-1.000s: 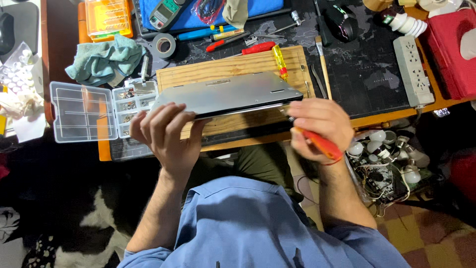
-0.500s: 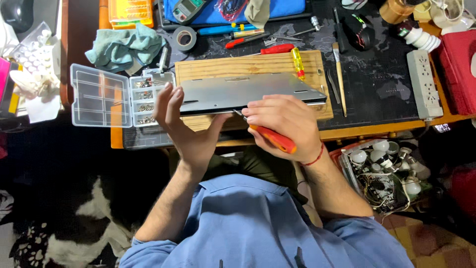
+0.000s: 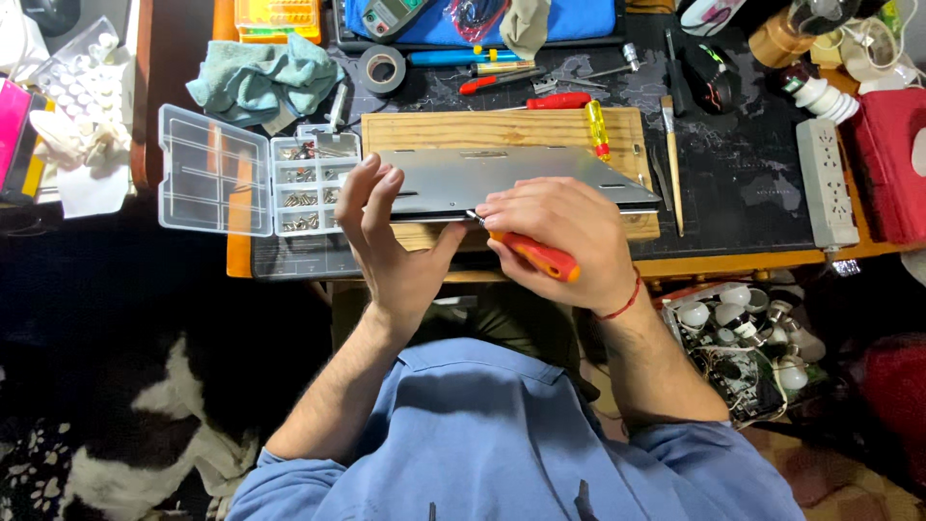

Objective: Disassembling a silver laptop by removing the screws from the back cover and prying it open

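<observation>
On the tabletop [image 3: 752, 174] a wooden board [image 3: 502, 130] lies at the centre, with a flat metal panel [image 3: 502, 178] on it. The left hand [image 3: 391, 241] clasps the panel's near edge at about 7 o'clock; the right hand [image 3: 564, 241], at 5 o'clock, holds a screwdriver [image 3: 535, 256] whose tip meets that edge. A compartment box [image 3: 256, 183] with screws lies at 9 o'clock, a cloth [image 3: 260, 77] at 10 o'clock, a tape roll [image 3: 383, 69] at 11 o'clock. A power strip [image 3: 825, 183] lies at 3 o'clock, a brush [image 3: 672, 164] between it and the board.
</observation>
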